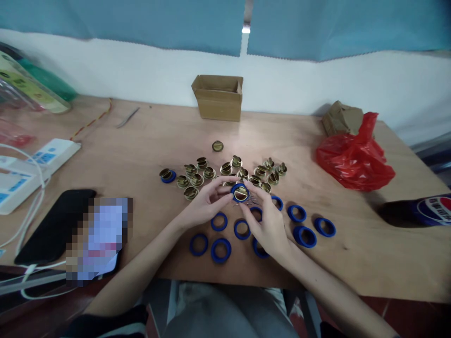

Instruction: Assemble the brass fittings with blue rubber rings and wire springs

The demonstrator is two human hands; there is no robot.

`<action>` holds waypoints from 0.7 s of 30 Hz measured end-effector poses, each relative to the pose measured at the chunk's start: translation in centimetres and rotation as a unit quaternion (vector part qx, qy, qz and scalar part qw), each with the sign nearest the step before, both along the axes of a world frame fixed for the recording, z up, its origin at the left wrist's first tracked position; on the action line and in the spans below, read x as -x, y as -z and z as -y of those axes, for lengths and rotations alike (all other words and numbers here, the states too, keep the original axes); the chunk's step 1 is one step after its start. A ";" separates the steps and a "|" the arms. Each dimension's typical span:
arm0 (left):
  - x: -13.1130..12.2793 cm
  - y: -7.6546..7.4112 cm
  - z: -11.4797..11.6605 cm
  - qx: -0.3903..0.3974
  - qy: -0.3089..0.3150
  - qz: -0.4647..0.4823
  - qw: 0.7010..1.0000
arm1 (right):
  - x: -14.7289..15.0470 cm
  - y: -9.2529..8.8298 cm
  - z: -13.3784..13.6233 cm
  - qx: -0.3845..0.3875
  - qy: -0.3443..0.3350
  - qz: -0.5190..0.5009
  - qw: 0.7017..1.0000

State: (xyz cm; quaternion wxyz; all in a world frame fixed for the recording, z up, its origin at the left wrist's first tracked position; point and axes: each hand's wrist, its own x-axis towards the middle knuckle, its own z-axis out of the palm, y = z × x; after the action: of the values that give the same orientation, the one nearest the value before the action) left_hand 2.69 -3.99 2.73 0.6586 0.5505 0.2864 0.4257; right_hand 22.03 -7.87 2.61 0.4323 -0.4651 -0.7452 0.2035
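My left hand [211,201] and my right hand [266,218] pinch one blue ring with a brass-coloured metal piece [241,193] in it, held above the middle of the table. Fingers of both hands press on its rim from either side. Behind my hands stand several loose brass-coloured round pieces [196,180] with raised flaps. One such piece at the left rests on a blue ring [168,176]. Closer to me lie several bare blue rings [221,250], some partly hidden under my right hand. Thin wire-like bits [252,201] show beneath the held piece, too small to make out.
An open cardboard box [221,101] stands by the wall. To the right are a red plastic bag [355,162], a crumpled brown package [341,117] and a cola bottle [416,211]. A black phone [54,225], a lit phone [102,239] and a power strip [38,171] with cables occupy the left.
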 end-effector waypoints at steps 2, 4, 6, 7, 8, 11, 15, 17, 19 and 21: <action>0.0 -0.1 0.0 0.003 0.004 -0.002 1.000 | 0.1 0.1 0.0 0.002 -0.006 -0.004 1.000; 0.0 -0.4 0.0 0.009 -0.001 -0.002 1.000 | 0.1 0.1 0.1 0.000 -0.002 -0.011 1.000; -0.1 -0.6 0.0 0.018 -0.003 -0.004 1.000 | 0.1 0.0 0.1 -0.001 0.015 -0.019 1.000; -0.2 -0.7 0.1 0.022 -0.003 -0.005 1.000 | 0.1 -0.1 0.2 0.002 0.024 -0.023 0.999; -0.3 -0.8 0.1 0.026 -0.002 -0.006 1.000 | 0.1 -0.3 0.1 0.009 0.033 -0.026 0.999; -0.4 -0.8 0.3 0.035 0.004 -0.003 0.999 | -0.2 -0.9 -0.1 0.041 0.043 -0.032 0.998; -0.4 -0.3 0.3 0.032 0.020 -0.001 0.999 | -0.5 -1.4 -0.5 0.078 0.020 -0.030 0.996; -0.4 -0.1 0.3 0.021 0.022 -0.010 0.999 | -0.6 -1.4 -0.7 0.109 0.012 -0.035 0.993; -0.3 -0.1 0.2 0.008 0.018 -0.021 1.000 | -0.6 -1.4 -0.8 0.137 0.009 -0.042 0.990; -0.3 -0.1 0.1 -0.002 0.012 -0.031 0.999 | -0.6 -1.4 -0.8 0.143 0.011 -0.038 0.989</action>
State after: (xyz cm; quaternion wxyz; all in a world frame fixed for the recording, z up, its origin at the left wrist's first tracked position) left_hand 3.01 -4.10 2.88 0.6533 0.5679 0.2991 0.4015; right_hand 22.64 -7.11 3.97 0.3912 -0.5221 -0.6867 0.3207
